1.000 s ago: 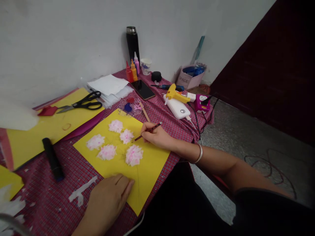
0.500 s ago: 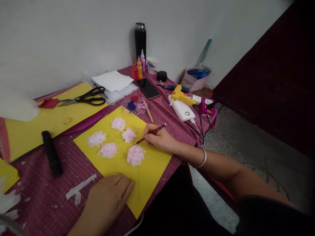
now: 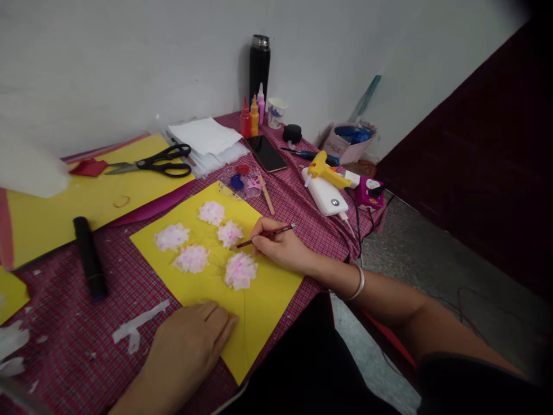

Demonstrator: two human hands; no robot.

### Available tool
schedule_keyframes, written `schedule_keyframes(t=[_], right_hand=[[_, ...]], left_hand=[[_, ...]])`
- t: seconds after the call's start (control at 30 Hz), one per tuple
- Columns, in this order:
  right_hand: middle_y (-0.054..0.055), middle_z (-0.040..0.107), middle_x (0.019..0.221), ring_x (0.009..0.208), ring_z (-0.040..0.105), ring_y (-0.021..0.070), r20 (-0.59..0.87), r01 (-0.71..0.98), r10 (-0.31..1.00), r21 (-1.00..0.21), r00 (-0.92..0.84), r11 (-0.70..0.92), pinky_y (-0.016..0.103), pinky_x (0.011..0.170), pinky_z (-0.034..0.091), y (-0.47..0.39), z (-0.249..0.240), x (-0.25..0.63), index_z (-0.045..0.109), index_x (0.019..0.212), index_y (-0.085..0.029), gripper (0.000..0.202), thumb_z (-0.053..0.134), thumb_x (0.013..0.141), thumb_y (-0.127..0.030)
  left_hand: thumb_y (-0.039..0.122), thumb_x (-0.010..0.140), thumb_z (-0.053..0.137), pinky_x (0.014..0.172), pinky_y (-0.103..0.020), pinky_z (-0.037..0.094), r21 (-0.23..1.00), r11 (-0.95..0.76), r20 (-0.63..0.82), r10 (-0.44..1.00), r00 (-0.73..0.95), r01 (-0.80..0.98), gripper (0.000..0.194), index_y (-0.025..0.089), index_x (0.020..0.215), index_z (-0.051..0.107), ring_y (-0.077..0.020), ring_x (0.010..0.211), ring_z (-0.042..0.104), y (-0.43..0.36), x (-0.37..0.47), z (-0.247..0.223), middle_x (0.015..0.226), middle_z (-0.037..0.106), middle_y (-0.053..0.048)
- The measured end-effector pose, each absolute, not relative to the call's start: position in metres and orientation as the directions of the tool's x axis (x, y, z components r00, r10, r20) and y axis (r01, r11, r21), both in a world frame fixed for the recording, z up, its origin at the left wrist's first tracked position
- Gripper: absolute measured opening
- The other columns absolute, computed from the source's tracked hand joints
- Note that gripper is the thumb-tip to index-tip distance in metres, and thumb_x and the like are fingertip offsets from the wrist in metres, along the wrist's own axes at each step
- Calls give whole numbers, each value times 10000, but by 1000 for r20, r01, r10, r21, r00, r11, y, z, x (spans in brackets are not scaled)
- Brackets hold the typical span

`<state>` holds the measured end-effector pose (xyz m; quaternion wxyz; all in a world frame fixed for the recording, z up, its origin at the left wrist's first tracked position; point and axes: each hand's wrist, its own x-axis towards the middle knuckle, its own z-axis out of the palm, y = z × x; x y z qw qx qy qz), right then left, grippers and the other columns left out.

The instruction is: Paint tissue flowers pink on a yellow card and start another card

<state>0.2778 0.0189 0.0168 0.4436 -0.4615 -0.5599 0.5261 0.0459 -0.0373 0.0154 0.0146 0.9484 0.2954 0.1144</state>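
The yellow sheet (image 3: 263, 300) is open at its near corner, but pink flowers (image 3: 241, 271), seemingly raised, obstruct beyond.

A yellow sheet (image 3: 259, 300) lies flat and askew on the checked cloth (image 3: 129, 274), bearing five ruffled, pink-tinged white flowers (image 3: 240, 270) and faint drawn lines, with a slim dark pencil (image 3: 279, 231) slanted over it, point down.

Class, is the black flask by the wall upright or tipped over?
Upright: the black flask stands behind the small bottles, its silver top uppermost.
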Motion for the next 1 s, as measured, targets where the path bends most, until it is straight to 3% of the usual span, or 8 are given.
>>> schedule_keyframes(t=[0.37,1.0], right_hand=[[-36,521,672,608,466,107,57,74,978,-995,-200,73,241,568,354,20,12,279,514,764,-194,59,529,821,-201],[-42,542,646,588,486,99,21,49,983,-998,-183,30,236,569,373,20,17,278,512,742,-189,79,524,814,-158]], left_hand=[[237,1001,349,511,-311,412,79,-825,191,563,804,559,416,222,666,595,-172,511,599,-38,45,15,576,600,14],[250,1002,358,498,-324,420,87,-827,209,560,802,555,397,228,669,573,-181,501,599,-38,45,15,574,589,16]])
